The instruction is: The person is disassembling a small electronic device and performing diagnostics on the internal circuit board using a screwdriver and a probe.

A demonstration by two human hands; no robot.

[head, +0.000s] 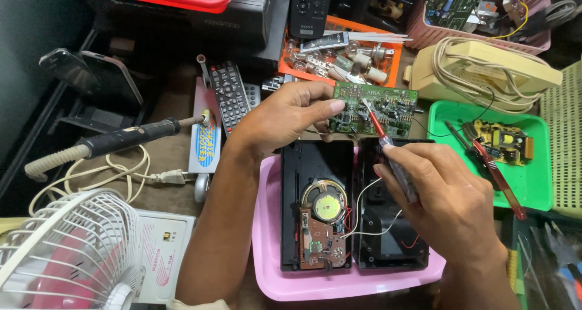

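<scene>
Desk (176,98) is cluttered edge to edge. White fan (66,249) sits bottom left, grille facing up toward the camera.

Pink tray (267,225) in the centre holds an opened black radio case (357,207), two halves side by side, long axes running away from the person. Left half carries a round speaker (325,206) and a brown board; white and red wires cross over to the right half.

Green tray (533,183) at right holds a small yellow board and red-handled pliers. Cream telephone (485,70) with coiled cord lies behind it. Orange tray (339,58) of bulbs and small parts is just behind the hands. Black soldering iron (130,135) lies at left, long axis roughly left-right, tip pointing right toward a black remote (227,98).

Left hand (285,113) grips the green circuit board (374,110) by its left edge, thumb on top, fingers curled under. Board is held in the air just above the far edge of the radio case, long axis left-right, component side up.

Right hand (448,195) is closed around a screwdriver (388,149), clear handle with a red collar. Shaft runs diagonally, tip pointing up-left, landing on the middle of the circuit board.
</scene>
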